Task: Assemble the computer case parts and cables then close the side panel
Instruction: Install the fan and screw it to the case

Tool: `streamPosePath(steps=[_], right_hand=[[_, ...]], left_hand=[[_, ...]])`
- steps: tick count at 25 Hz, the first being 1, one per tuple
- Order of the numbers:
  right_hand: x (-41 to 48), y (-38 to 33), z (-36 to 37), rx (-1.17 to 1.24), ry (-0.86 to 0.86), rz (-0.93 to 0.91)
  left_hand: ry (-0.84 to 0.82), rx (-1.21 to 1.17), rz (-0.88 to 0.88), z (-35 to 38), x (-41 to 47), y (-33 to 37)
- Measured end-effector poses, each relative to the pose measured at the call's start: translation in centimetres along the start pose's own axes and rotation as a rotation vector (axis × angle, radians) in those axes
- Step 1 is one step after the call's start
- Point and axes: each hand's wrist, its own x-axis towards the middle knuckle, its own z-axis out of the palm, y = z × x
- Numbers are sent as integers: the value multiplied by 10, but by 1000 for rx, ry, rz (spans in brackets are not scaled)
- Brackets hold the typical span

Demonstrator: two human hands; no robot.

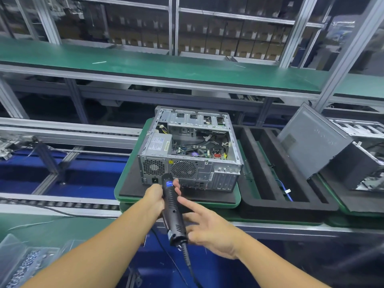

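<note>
An open grey computer case (188,146) lies on its side on a black mat over a green pallet (124,190), its inside with power supply, board and cables facing up. My left hand (154,199) grips a black electric screwdriver (173,213) near its top, the tip pointing toward the case's rear panel. My right hand (207,227) is beside the screwdriver's lower body, fingers spread and mostly straight, fingertips touching or nearly touching it. A grey side panel (311,140) leans upright at the right.
A black foam tray (286,175) with a blue cable lies right of the case. Another case (361,163) stands at the far right. Clear bins of screws (25,265) sit at bottom left. Conveyor rails (68,134) run left; a green shelf (145,65) spans above.
</note>
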Motion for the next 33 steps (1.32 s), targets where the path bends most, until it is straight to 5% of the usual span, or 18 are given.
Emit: streamPosePath(steps=[7, 16, 23, 29, 33], right_hand=[[16, -17, 6, -371, 102, -102], [24, -23, 14, -413, 119, -113], [28, -14, 6, -353, 271, -129], [28, -18, 1, -355, 173, -64], [31, -18, 5, 13, 145, 92]], left_hand=[[-234, -57, -141, 1, -17, 8], [-291, -100, -146, -3, -18, 14], [-206, -149, 10, 1, -8, 30], [-144, -84, 42, 1, -4, 27], [-79, 51, 157, 5, -4, 21]])
